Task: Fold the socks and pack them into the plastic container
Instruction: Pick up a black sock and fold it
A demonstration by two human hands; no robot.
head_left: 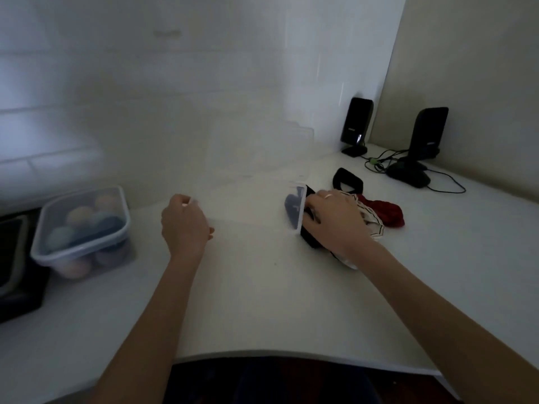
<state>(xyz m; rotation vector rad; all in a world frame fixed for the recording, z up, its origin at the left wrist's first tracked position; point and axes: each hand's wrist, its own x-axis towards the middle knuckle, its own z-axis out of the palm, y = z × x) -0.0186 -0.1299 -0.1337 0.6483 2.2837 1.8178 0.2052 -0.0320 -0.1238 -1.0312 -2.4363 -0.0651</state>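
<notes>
Head view, blurred: a clear container (296, 207) stands between both hands on the white table (262, 301), its walls barely visible. The left hand (185, 225) curls on its left rim; the right hand (335, 223) grips its right wall beside the socks (379, 212), black, striped and red. Bare tabletop runs to the near edge. At the left, a lidded box (83, 228) holds rolled socks.
</notes>
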